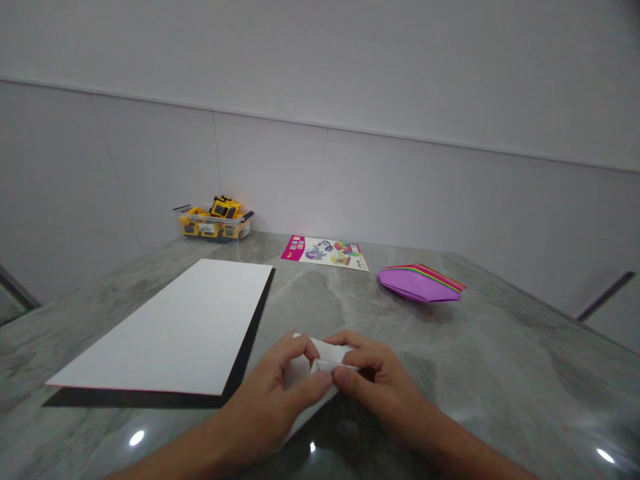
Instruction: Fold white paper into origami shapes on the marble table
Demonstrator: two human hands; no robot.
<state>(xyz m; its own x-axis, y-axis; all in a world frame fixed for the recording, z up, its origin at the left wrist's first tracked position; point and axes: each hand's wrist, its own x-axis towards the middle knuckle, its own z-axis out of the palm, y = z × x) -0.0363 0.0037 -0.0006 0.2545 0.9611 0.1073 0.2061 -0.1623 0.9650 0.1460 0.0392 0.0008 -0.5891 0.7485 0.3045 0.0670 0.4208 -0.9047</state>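
Between my two hands is a small piece of folded white paper (pixel 327 351), low in the middle of the head view. My left hand (pixel 283 387) grips its left side, thumb pressed on a folded edge and index finger curled over the top. On the other side my right hand (pixel 375 370) pinches the same fold with thumb and fingers. Both thumbs nearly meet at the near edge. Part of the paper shows below my left thumb; the rest is hidden by my fingers.
A white sheet (pixel 170 327) lies over a black one (pixel 125 399) on the grey marbled table (pixel 500 400). Further back are a clear box (pixel 240 223) of yellow toy vehicles (pixel 225 208), a printed card (pixel 327 252) and a purple folded-paper shape (pixel 420 285) with rainbow edges.
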